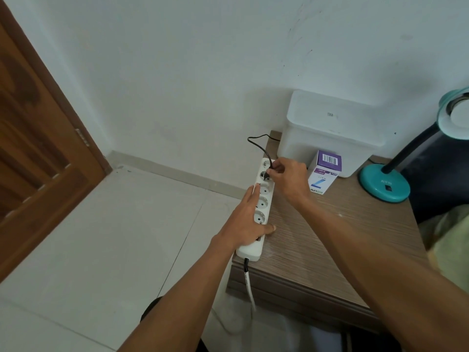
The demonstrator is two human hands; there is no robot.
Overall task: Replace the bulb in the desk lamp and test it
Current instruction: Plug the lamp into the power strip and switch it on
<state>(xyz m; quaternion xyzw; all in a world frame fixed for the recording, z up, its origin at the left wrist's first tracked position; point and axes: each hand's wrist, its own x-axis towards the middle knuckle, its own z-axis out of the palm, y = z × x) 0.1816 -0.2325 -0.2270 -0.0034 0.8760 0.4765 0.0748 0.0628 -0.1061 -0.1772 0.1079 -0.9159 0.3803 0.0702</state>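
Observation:
A white power strip (264,191) lies along the left edge of the wooden table (327,240). My left hand (247,219) presses flat on the strip, thumb on the table beside it. My right hand (289,177) pinches a black plug (267,174) at the strip's second socket from the far end; its black cord (258,143) loops up behind. The teal desk lamp (384,184) stands at the right, its black neck rising to a teal shade (454,118) with a white bulb inside. A purple and white bulb box (324,174) stands between strip and lamp.
A white lidded plastic bin (330,133) sits at the back of the table against the white wall. The strip's white cable (250,288) hangs off the table's near edge. A brown wooden door (38,148) is at the left, with white floor tiles below.

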